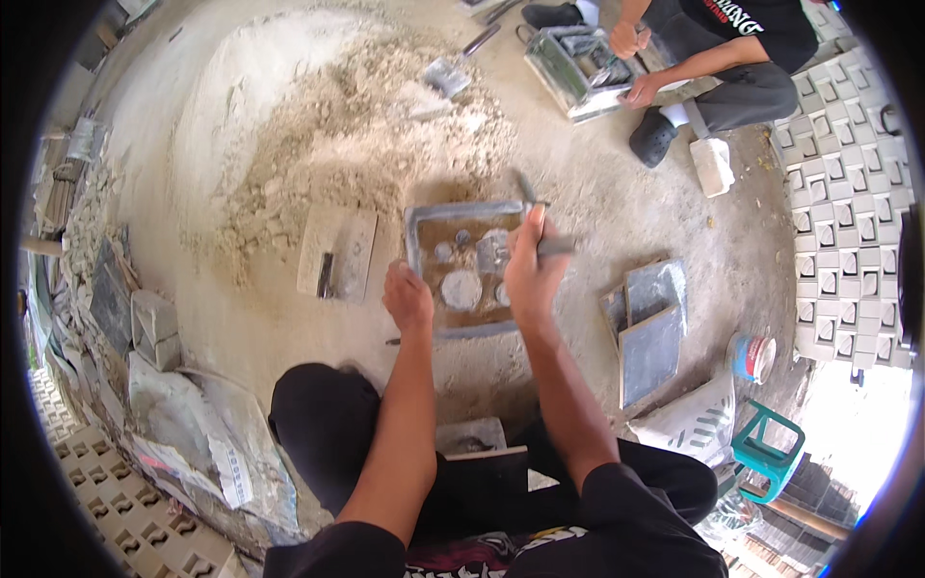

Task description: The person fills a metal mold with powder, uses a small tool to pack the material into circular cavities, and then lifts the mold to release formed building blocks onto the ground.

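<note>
Crouching, you had the square metal mould (467, 270) on the sandy floor (241, 183). Left hand (409, 297) gripped the mould's near-left rim; right hand (533, 262) was clenched on a trowel (540, 226) over its right side. Wooden float (336, 252) lay just left of the mould.

Sack, near left: a crumpled grey-white bag (193, 424) lying on the floor beside the person's left knee, with a pale printed panel (229, 469) on it.
Sack, near right: a whitish woven bag (696, 424) with dark diagonal stripes, slumped on the floor just left of the green stool (768, 450).
Tub, right: a small round container (751, 357) with a blue and red wrap label and a white open top, standing on the floor near the stacked grey slabs (647, 332).
Screens and signs: none seen.
</note>
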{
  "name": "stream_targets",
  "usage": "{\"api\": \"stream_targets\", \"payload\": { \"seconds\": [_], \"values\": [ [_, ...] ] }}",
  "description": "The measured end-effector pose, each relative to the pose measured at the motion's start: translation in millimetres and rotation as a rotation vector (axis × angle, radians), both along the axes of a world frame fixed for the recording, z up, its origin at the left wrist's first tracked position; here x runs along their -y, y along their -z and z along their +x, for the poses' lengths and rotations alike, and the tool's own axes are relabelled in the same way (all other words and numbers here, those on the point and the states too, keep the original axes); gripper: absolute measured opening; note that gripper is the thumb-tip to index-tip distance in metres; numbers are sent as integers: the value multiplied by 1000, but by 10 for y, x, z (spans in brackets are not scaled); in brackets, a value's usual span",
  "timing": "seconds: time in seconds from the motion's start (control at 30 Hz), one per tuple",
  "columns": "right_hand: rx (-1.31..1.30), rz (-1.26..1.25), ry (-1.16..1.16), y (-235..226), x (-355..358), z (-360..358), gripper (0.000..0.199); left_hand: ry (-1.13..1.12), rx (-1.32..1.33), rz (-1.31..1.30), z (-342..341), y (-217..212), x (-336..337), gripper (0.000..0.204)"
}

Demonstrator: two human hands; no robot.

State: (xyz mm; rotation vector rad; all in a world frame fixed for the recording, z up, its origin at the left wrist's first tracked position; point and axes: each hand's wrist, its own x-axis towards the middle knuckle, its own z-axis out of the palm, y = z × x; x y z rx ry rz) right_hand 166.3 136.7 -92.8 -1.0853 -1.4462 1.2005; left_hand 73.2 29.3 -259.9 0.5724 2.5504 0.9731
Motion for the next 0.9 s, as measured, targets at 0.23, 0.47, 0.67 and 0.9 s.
{"api": "stream_targets", "payload": {
  "seconds": [0.23,0.47,0.67,0.9],
  "values": [
    [4,-46,122,66,-158,-212,41,295,-300,53,15,-102,-107,52],
    [79,-28,40,28,-370,-276,48,508,-419,-95,-42,-145,-149,57],
    [162,60,60,239,-203,-189,45,628,-452,-116,-7,-153,-137,59],
    [45,-51,13,193,-157,-50,44,576,-422,-47,-71,-159,-164,56]
  ]
}}
